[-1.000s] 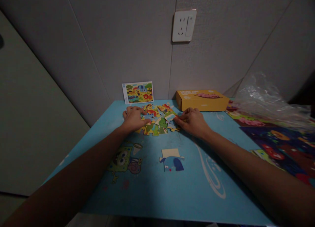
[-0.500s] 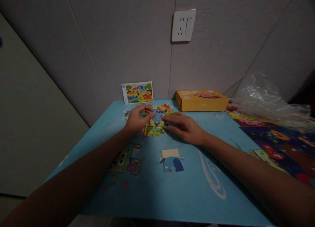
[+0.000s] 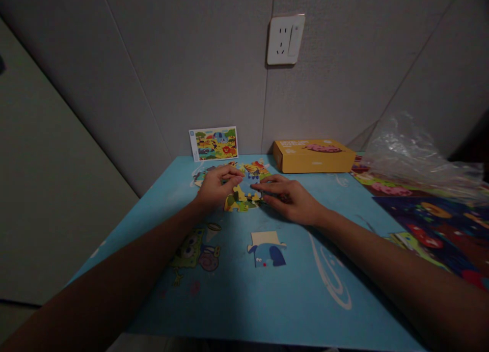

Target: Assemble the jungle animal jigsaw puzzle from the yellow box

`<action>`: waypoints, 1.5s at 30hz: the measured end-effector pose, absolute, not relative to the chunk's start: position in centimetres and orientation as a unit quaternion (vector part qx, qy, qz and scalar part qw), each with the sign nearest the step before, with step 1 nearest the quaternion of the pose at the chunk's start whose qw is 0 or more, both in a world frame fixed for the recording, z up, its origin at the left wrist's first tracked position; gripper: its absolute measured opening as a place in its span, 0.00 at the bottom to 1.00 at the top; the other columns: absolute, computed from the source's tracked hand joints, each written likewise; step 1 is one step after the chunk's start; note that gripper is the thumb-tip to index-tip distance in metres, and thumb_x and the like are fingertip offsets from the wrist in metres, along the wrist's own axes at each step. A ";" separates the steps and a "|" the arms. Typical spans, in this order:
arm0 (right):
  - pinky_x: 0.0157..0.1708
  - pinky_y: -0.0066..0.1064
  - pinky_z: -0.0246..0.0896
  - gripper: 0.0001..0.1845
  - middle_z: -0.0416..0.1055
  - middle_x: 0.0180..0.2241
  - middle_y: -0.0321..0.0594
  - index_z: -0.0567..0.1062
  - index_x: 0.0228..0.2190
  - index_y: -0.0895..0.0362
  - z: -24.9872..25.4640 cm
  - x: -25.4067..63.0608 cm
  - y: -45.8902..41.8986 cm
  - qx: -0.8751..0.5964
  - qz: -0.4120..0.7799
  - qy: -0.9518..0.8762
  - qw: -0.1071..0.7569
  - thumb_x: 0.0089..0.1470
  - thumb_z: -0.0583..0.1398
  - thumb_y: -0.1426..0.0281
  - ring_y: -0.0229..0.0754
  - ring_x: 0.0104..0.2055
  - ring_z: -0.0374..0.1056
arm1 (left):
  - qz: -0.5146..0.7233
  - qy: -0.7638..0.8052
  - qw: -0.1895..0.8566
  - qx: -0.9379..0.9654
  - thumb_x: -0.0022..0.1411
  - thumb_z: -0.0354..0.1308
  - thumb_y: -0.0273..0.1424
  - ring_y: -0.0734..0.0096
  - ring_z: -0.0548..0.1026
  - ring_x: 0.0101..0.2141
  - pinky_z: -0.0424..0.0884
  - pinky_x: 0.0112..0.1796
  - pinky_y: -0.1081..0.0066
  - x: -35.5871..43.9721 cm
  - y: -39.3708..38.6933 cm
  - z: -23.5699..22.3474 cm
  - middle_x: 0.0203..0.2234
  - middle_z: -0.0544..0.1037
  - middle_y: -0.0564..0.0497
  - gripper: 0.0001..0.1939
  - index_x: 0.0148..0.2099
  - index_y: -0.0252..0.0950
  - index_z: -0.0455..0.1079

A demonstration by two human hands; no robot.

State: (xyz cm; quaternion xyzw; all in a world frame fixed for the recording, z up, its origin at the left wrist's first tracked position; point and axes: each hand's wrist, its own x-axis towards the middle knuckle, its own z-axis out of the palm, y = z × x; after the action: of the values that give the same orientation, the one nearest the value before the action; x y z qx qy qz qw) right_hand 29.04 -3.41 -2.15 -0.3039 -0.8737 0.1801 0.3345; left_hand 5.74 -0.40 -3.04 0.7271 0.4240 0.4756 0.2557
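A jigsaw piece with blue printing [image 3: 248, 188] lies between my hands, over the partly joined puzzle [image 3: 239, 206]. At its left edge my left hand [image 3: 218, 188] is closed, thumb and fingertips pinched together on it. My right hand [image 3: 291, 199] comes from the other side with its fingers apart, the index fingertip touching the piece and the thumb lower down. Part of the joined pieces is hidden behind both hands. Closer to me, a separate piece showing a blue elephant's face [image 3: 263, 255] lies face up on the blue table [image 3: 290, 306].
A picture card [image 3: 214, 144] leans against the wall at the back left. Right of it stands a yellow box [image 3: 315, 156]. Clear plastic wrap [image 3: 416, 153] and a dark printed sheet [image 3: 431, 224] lie along the right side. A wall socket [image 3: 286, 39] is above.
Both hands have shifted only slightly around the blue-printed piece, which shows more between them now. The elephant-face piece, the card and the box stay where they were.
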 end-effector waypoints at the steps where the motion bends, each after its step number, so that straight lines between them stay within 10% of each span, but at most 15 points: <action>1: 0.46 0.43 0.63 0.19 0.72 0.46 0.48 0.76 0.50 0.53 -2.2 29.0 -3.4 -0.307 0.193 -0.867 0.342 0.58 0.57 0.68 0.46 0.46 0.68 | 0.473 0.425 0.252 0.729 0.57 0.59 0.36 0.65 0.78 0.31 0.74 0.35 0.65 5.7 -0.4 -3.1 0.28 0.80 0.50 0.09 0.36 0.36 0.75; 11: 0.21 0.26 0.53 0.21 0.63 0.19 0.27 0.71 0.41 0.58 -1.8 28.4 -3.7 -0.327 0.464 -0.696 0.440 0.46 0.67 0.62 0.33 0.21 0.59 | 0.385 0.328 0.213 0.836 0.59 0.61 0.39 0.64 0.74 0.39 0.69 0.45 0.63 6.8 -2.8 -1.6 0.33 0.78 0.48 0.11 0.37 0.36 0.75; 17: 0.15 0.24 0.47 0.17 0.62 0.14 0.30 0.73 0.27 0.60 -1.1 30.6 -3.2 -0.359 0.480 -0.691 0.405 0.42 0.68 0.61 0.30 0.15 0.55 | 0.229 0.276 0.156 0.920 0.31 0.72 0.55 0.49 0.67 0.47 0.63 0.50 0.52 7.6 -5.3 -0.9 0.45 0.71 0.41 0.52 0.56 0.35 0.62; 22: 0.12 0.23 0.44 0.17 0.60 0.12 0.28 0.71 0.24 0.60 -1.1 31.5 -2.9 -0.351 0.485 -0.688 0.411 0.42 0.69 0.61 0.28 0.12 0.51 | 0.149 0.258 0.153 0.942 0.35 0.71 0.55 0.48 0.65 0.47 0.57 0.53 0.48 8.3 -6.8 -0.9 0.46 0.69 0.41 0.63 0.66 0.33 0.47; 28: 0.11 0.21 0.48 0.17 0.63 0.13 0.29 0.71 0.25 0.61 -1.0 31.5 -3.0 -0.342 0.505 -0.690 0.389 0.41 0.69 0.62 0.28 0.12 0.54 | 0.132 0.270 0.155 0.941 0.44 0.69 0.47 0.54 0.65 0.46 0.58 0.51 0.53 7.5 -5.7 -1.1 0.44 0.71 0.45 0.53 0.66 0.35 0.49; 36: 0.14 0.22 0.60 0.19 0.71 0.20 0.31 0.70 0.36 0.60 -0.9 30.6 -4.2 -0.313 0.624 -0.703 0.137 0.43 0.68 0.67 0.33 0.15 0.66 | 0.120 0.247 0.103 0.956 0.49 0.67 0.49 0.56 0.64 0.45 0.58 0.47 0.59 6.7 -4.2 -1.5 0.40 0.72 0.46 0.28 0.48 0.38 0.72; 45: 0.18 0.21 0.55 0.15 0.69 0.21 0.31 0.74 0.35 0.61 -0.6 29.9 -5.3 -0.335 0.470 -0.811 0.091 0.43 0.67 0.69 0.31 0.19 0.64 | 0.114 0.221 0.104 0.963 0.46 0.66 0.55 0.58 0.63 0.42 0.55 0.44 0.62 6.2 -3.8 -1.2 0.37 0.72 0.48 0.29 0.41 0.38 0.72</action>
State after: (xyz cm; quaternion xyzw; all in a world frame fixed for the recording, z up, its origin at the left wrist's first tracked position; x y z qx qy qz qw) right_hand 29.95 -5.34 -0.61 -0.3350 -0.8114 0.4701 0.0914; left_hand 6.18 -3.81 -1.18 0.9629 0.2210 0.1140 0.1044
